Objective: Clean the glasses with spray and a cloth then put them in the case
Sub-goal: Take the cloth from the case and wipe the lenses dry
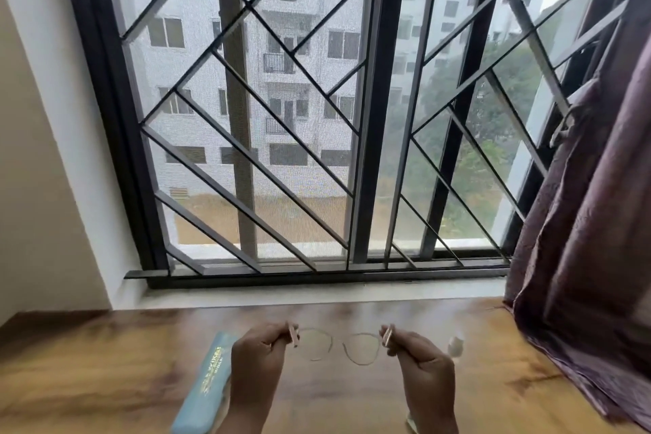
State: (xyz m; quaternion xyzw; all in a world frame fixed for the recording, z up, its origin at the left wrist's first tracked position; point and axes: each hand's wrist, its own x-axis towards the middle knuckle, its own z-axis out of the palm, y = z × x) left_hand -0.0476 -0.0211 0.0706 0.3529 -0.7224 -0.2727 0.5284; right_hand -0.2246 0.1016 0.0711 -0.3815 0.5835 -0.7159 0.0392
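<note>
both hands hold the glasses (340,345) above the table (105,363), near its far edge below the window (317,99). the left hand (257,356) is clenched on the left temple; the right hand (419,363) is clenched on the right temple. the lenses face away from the person.

progress, as judged: whether the lenses have been sprayed or wiped cannot be told from this view. no cloth can be identified. a small pale object (455,345), possibly the spray bottle, stands just beyond the right hand toward the right edge; it is too blurred to confirm.

container: the light blue case (208,384) lies on the table just beside the left hand, partly behind the wrist. it appears closed; contents cannot be seen. the glasses are not in it, so casing remains to be done.

a curtain (581,222) hangs over the right edge.
</note>
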